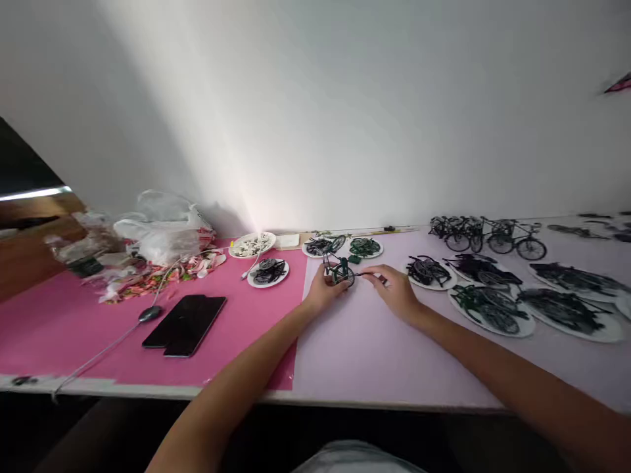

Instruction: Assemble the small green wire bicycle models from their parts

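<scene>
My left hand is closed around a small dark green model bicycle, held upright just above the table. Close to the model's right side, my right hand pinches a small dark thin part between thumb and fingertips. Its tip is near the model's wheel; I cannot tell if they touch. Behind my hands, one white plate carries dark bicycle parts, and another plate bears green ones.
Finished-looking model bicycles stand at the back right. Several plates of parts cover the right side. On the pink left half lie two phones, a cable with a grey piece, plastic bags and a plate of white pieces.
</scene>
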{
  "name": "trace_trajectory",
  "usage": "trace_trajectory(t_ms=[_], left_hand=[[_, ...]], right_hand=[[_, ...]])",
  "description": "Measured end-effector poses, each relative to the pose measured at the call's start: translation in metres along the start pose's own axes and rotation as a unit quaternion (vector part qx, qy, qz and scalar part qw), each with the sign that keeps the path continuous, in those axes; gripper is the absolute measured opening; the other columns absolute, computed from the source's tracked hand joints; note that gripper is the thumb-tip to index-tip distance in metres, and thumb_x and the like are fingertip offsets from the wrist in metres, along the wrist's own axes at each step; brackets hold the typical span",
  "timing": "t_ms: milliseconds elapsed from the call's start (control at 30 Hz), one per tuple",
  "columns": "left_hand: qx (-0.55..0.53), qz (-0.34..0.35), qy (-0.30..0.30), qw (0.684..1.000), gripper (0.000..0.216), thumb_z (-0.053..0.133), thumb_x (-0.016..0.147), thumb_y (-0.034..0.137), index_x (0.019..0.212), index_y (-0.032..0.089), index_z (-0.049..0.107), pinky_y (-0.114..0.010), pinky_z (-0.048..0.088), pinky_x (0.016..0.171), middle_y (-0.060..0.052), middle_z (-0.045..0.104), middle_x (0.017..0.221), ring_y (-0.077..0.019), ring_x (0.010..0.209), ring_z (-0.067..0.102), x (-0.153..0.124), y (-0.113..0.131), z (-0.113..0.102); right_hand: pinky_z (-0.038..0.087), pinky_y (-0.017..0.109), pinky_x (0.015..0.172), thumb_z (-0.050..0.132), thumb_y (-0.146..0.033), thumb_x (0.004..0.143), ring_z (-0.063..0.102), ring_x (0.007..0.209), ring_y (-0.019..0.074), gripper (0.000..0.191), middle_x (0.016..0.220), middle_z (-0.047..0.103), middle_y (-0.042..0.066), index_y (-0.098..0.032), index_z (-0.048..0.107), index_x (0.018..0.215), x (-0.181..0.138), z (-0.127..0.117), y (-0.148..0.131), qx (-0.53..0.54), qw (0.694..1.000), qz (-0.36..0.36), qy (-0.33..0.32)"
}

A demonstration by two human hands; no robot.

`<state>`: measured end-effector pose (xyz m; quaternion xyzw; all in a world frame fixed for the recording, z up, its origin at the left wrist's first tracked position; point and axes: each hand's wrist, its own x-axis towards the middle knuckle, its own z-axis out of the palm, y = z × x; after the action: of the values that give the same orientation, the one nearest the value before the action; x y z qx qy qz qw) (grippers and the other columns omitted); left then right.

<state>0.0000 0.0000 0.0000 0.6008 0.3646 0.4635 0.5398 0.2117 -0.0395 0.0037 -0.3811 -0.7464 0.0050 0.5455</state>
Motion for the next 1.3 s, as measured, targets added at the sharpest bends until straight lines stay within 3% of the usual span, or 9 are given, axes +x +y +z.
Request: trace_trajectory(t_ms=[567, 1300], left_hand=[[0.016, -0.006, -0.003, 1.000, 0.071, 0.090, 0.071, 0.039, 0.121, 0.021, 0.044, -0.025, 0.051, 0.060, 0.001, 0.070, 0.073, -0.0147, 0.060, 0.066, 0.0019, -0.0051, -0.0024], [0.020, -0.010, 0.001, 1.000, 0.071, 0.090, 0.072, 0.037, 0.123, 0.020, 0.044, -0.026, 0.052, 0.060, 0.001, 0.069, 0.073, -0.0137, 0.060, 0.065, 0.0035, -0.0070, -0.0037]], right_hand=[[0.060, 0.032, 0.065, 0.062, -0.031, 0.099, 0.074, 0.086, 0.0224, 0.015, 0.096, 0.079, 0.007, -0.023, 0.074, 0.102, 0.0001, 0.0016, -0.0017, 0.003, 1.000, -0.009, -0.004], [0.061, 0.034, 0.068, 0.060, -0.030, 0.100, 0.073, 0.087, 0.0228, 0.015, 0.096, 0.078, 0.007, -0.024, 0.074, 0.103, 0.0004, 0.0007, 0.0004, -0.003, 1.000, -0.013, -0.006]])
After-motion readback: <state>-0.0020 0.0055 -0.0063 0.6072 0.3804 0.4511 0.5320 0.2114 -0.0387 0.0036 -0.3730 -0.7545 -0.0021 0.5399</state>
